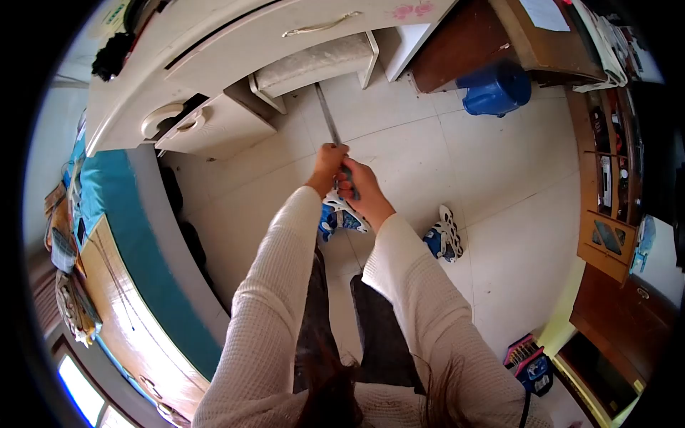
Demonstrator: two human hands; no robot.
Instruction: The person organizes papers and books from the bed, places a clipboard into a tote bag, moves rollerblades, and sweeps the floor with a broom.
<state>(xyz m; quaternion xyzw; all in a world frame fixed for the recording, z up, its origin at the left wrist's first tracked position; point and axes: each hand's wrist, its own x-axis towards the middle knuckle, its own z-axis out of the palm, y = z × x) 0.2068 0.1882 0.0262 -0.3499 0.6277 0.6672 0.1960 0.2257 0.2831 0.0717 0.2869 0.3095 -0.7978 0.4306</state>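
My left hand (pixel 327 168) is wrapped around a long, thin grey pole (pixel 327 118), nearer its far end. Just behind it, my right hand (pixel 364 190) grips the same pole close to its near end. The pole slants away over the tiled floor toward a low cushioned stool (pixel 314 63), and whatever is on its far tip is hidden. A blue and white roller skate (pixel 342 215) shows partly beneath my hands. Its mate, another skate (pixel 445 235), stands on the floor to the right.
A white dresser (pixel 250 43) with an ajar cabinet door (pixel 214 128) stands ahead. At the upper right is a blue bin (pixel 497 89). A bed with a teal cover (pixel 135 235) runs along the left. Wooden shelving (pixel 606 185) and a pink-and-blue item (pixel 529 364) are on the right.
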